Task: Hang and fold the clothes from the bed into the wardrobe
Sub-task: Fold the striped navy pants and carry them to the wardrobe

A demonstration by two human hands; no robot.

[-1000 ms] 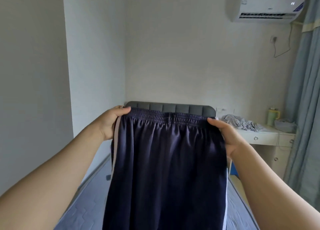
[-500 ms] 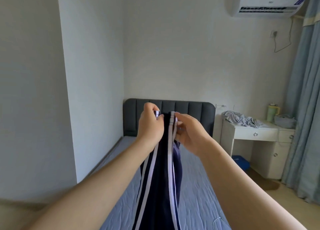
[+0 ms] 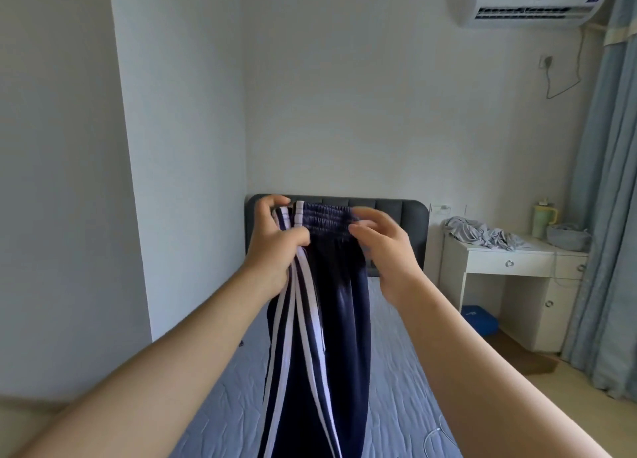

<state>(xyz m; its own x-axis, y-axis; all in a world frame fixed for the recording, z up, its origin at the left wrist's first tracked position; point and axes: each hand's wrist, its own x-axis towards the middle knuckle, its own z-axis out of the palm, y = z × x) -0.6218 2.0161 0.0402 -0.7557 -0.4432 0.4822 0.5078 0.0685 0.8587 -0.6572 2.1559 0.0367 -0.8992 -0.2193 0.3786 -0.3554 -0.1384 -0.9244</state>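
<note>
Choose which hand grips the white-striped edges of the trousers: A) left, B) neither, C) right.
A: the left hand grips the striped seams of the trousers; the right hand pinches the plain waistband end.

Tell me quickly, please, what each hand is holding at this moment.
Left hand: grips the navy trousers at the striped end of the waistband.
Right hand: fingers curled, pinching the waistband's other end.
</note>
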